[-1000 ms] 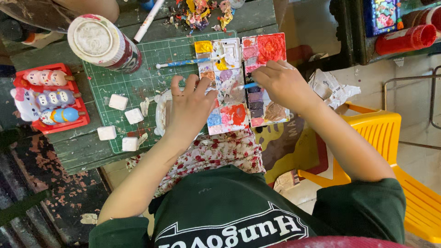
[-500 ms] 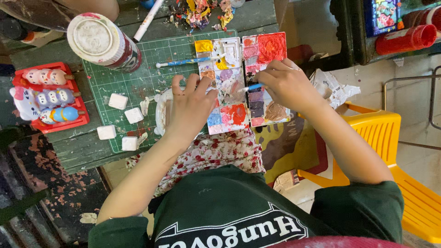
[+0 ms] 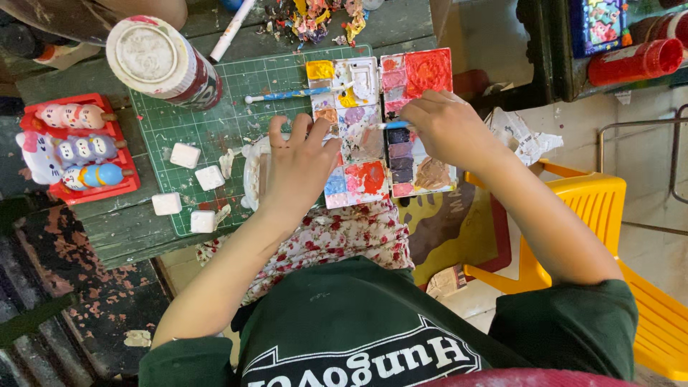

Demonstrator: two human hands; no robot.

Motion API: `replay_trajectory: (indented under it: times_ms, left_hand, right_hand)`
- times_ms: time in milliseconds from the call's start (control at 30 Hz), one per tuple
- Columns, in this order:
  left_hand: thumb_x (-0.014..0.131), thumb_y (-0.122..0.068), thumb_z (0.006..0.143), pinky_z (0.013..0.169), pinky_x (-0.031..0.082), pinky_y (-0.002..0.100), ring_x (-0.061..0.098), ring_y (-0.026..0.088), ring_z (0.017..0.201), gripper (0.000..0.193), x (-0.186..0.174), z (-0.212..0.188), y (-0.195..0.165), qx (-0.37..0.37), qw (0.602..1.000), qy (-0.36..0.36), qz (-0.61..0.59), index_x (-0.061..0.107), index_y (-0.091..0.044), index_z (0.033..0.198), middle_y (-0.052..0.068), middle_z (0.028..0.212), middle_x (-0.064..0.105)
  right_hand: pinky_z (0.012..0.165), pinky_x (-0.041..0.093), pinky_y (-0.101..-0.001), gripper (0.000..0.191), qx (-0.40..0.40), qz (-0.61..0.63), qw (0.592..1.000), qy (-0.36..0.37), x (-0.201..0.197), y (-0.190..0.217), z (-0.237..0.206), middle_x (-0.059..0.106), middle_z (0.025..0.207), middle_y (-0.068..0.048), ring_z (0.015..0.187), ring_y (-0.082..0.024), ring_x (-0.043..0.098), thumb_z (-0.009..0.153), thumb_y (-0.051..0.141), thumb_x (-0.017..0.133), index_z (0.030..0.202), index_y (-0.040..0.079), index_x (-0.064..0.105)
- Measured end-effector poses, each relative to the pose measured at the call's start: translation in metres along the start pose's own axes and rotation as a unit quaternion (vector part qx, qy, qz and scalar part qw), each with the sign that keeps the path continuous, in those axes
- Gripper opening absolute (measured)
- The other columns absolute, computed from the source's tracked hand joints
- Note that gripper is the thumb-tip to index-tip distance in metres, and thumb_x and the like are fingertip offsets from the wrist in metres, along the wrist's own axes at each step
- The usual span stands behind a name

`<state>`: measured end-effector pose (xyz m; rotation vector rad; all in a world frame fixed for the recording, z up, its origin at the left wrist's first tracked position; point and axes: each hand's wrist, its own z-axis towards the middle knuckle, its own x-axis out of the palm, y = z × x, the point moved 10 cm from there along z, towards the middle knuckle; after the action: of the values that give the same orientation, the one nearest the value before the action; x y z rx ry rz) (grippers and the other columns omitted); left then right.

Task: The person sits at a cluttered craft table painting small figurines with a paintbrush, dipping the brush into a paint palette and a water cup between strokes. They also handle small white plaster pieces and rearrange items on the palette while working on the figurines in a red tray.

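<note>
**Brush tip over the paint palette**

The right hand (image 3: 448, 129) has its fingers closed around a thin blue-handled brush (image 3: 392, 125), whose tip points left over the middle of the open paint palette (image 3: 373, 129). The left hand (image 3: 297, 161) lies flat with fingers spread open, pressing on the palette's left part and a white plastic piece (image 3: 252, 175) beside it. The palette sits on the right edge of a green cutting mat (image 3: 229, 115) on the dark wooden surface (image 3: 107, 229). A second brush (image 3: 287, 94) lies across the mat above the left hand. Four small white blocks (image 3: 188, 188) rest left of that hand; a round tub (image 3: 161, 61) and a red tray of painted figurines (image 3: 75, 147) stand farther left. A yellow chair (image 3: 609, 215) stands at right.
</note>
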<state>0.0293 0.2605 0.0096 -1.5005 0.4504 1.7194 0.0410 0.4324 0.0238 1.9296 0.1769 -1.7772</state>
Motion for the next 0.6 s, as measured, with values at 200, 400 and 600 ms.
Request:
replay_trajectory:
  times_ms: [200,400,600]
  left_hand:
    - [0.076,-0.019,0.083,0.111,0.027,0.052,0.053,0.021,0.114,0.01,0.0,0.0,0.0,0.002,1.0,-0.004,-0.008,0.077,-0.016,0.093,0.0,0.114,0.061]
    - [0.076,-0.018,0.085,0.112,0.026,0.052,0.053,0.022,0.117,0.01,0.003,0.0,0.0,0.004,1.0,-0.003,-0.02,0.077,-0.015,0.094,0.001,0.116,0.061]
    - [0.075,-0.017,0.086,0.113,0.026,0.053,0.053,0.022,0.117,0.01,0.002,0.001,0.0,0.003,0.999,-0.013,-0.042,0.076,-0.013,0.095,0.002,0.119,0.061]
  right_hand:
    - [0.087,0.052,-0.0475,0.031,0.028,0.078,0.997,0.011,0.0,-0.014,-0.007,0.068,0.099,-0.015,0.1,-0.038,0.064,0.081,-0.002,0.066,0.112,0.001,0.065]
    - [0.082,0.05,-0.0484,0.017,0.102,0.169,0.98,0.024,0.01,-0.028,-0.011,0.066,0.098,-0.021,0.098,-0.042,0.063,0.093,0.004,0.069,0.108,-0.002,0.062]
    - [0.079,0.054,-0.038,0.013,0.191,0.306,0.933,0.017,0.017,-0.039,-0.014,0.071,0.094,-0.014,0.087,-0.025,0.07,0.097,0.005,0.066,0.108,-0.001,0.061]
